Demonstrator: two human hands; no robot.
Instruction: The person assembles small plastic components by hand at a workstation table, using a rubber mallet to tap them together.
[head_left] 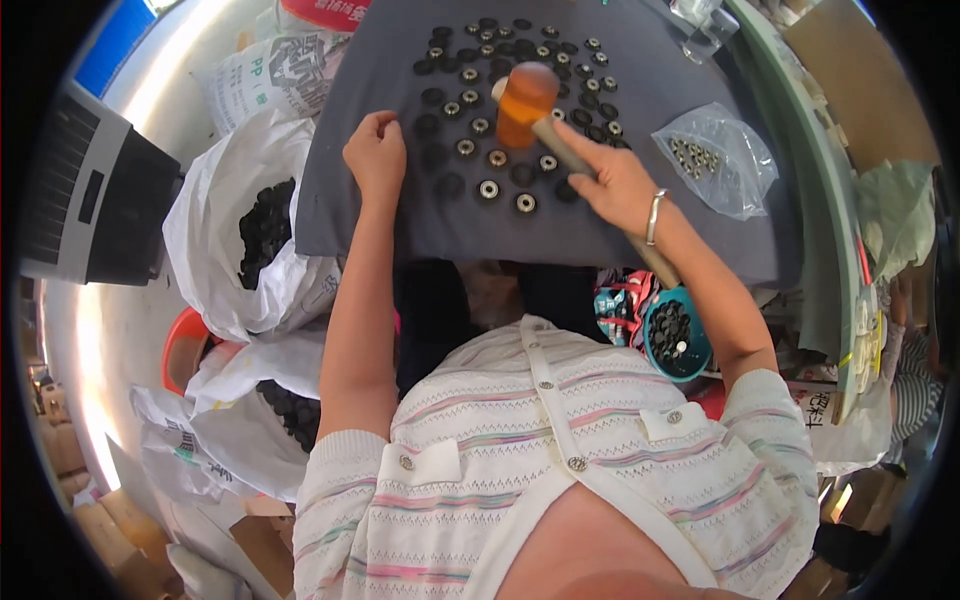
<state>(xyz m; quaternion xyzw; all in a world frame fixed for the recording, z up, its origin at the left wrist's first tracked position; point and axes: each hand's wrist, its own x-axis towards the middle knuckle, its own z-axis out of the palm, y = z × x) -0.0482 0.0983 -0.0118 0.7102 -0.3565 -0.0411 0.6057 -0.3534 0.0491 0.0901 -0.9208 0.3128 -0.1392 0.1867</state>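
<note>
My right hand (617,186) is wrapped round the wooden handle of a mallet (526,108) with a see-through orange head. The mallet's head is over the rows of small round parts on the dark grey tabletop, slightly blurred. Some parts are plain black rings (432,96); others are black rings with shiny metal centres (526,204). To the left of them, my left hand (376,160) is at the table with its fingers curled in. Whatever may be inside those fingers is hidden.
Right of the parts lies a clear plastic bag (750,165) with small metal pieces. White sacks (205,215) of black parts stand left of the grey-covered table (440,235). Below the table's right side is a teal bucket (692,362) with black parts.
</note>
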